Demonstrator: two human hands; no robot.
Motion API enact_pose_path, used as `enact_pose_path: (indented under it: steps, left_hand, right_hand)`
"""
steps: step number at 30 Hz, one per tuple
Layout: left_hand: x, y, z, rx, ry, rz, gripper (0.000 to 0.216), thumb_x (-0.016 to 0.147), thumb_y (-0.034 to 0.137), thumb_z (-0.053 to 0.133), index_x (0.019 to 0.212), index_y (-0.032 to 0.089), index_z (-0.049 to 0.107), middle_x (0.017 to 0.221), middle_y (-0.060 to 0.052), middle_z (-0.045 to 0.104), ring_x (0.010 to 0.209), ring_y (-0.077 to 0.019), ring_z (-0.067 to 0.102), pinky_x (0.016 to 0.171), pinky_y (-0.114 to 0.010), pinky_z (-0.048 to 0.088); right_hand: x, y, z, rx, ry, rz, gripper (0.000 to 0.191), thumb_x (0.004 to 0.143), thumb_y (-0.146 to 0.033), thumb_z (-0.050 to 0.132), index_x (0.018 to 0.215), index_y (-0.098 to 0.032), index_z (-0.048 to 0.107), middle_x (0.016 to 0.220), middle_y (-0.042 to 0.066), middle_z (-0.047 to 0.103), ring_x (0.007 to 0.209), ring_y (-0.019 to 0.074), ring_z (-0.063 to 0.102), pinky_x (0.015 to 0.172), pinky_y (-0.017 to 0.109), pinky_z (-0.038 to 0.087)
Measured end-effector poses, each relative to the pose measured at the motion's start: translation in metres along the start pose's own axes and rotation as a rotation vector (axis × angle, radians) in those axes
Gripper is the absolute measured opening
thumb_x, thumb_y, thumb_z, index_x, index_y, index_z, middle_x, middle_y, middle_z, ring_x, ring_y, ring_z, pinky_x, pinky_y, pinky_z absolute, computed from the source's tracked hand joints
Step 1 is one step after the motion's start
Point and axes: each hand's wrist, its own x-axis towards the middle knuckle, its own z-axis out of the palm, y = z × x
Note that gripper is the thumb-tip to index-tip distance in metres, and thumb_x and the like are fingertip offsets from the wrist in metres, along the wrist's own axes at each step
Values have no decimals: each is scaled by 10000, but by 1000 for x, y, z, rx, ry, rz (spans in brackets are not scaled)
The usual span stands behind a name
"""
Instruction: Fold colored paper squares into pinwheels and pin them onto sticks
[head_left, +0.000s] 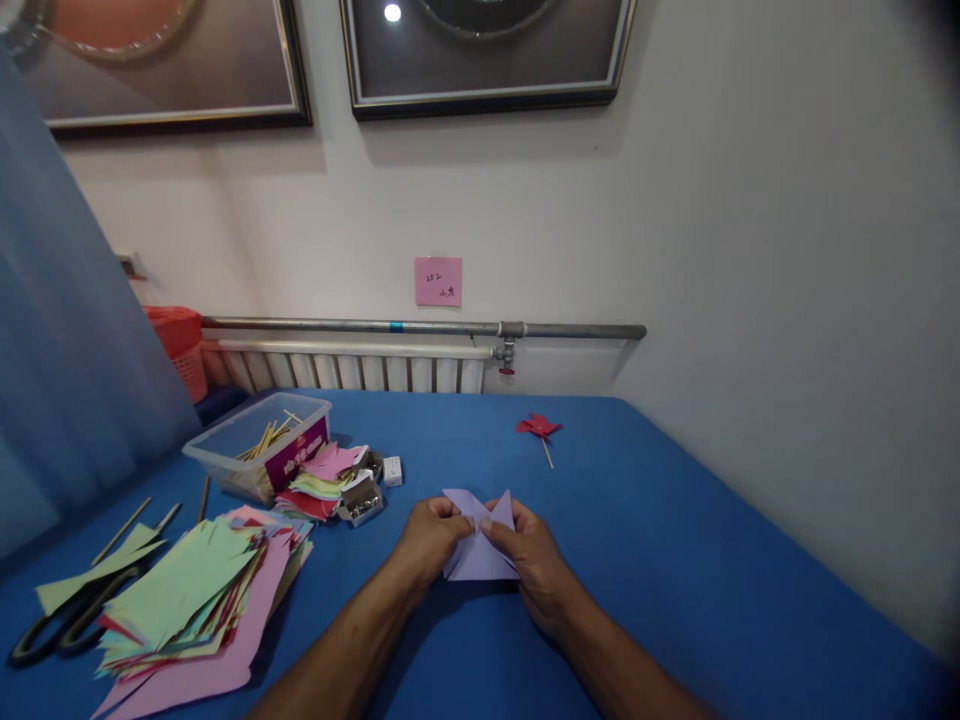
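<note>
Purple paper (480,562) seems part-folded, no stick visible on it

At left, a stack of paper (184,575) lies near a plastic box (296,458) of sticks (266,440). Over the surface (637,520), left hand (429,540) and right hand (534,555), close together, pinch the purple paper near its middle. Beyond, a red pinwheel (538,426) looks complete.

Head-worn view, looking from above near side of blue tabletop (637,500), forward and slightly down. Left hand (429,540) and right hand (534,555) close, low in middle of frame; forearms (345,640) enter from bottom edge. Radiator (375,351) and back wall (337,220) farther off, faced almost squarely. Wide angle: framed pictures (487,75) cut by top edge, blue curtain (67,350) by left edge.
</note>
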Motion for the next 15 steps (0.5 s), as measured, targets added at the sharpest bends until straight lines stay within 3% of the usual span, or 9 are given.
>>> enact_pose_path:
  steps: [10,15]
  left_hand:
    - [-1,0,1,5,7,-24,194,586,246,752,597,170,575,526,19,575,479,-102,480,511,-236,348]
    - [5,-6,1,96,46,-3,245,627,220,752,574,199,513,477,60,502,434,-84,400,473,-234,288]
  right_hand:
    - [-1,-2,1,-9,13,-1,326,694,-359,866,894,-200,664,691,-31,670,600,132,558,607,261,416]
    - [-4,-6,5,-2,28,-11,384,704,-472,865,896,-202,671,681,-37,638,599,133,530,589,258,400]
